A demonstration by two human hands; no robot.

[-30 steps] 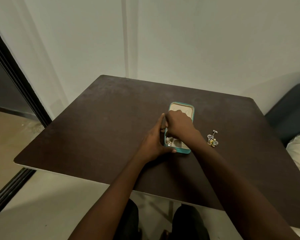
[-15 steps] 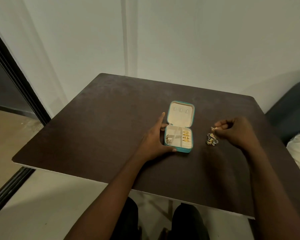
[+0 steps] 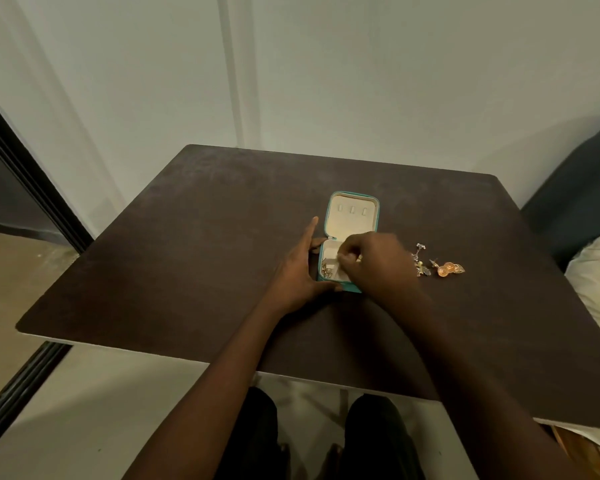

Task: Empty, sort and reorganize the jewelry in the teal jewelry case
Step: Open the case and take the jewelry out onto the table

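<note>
Head view: teal jewelry case (image 3: 352, 216) lies open, small jewelry (image 3: 326, 271) in its near-left compartment; left hand (image 3: 300, 271) braces it, fingers straight; right hand (image 3: 378, 263) curls inside, pinch unclear.

Dim, warm indoor light; soft shadows fall on the dark table (image 3: 187, 271) beneath both arms. Wide-angle bending at edges, slight softness.

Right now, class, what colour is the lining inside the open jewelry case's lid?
Cream, inside the teal-edged jewelry case; the head view shows it.
</note>
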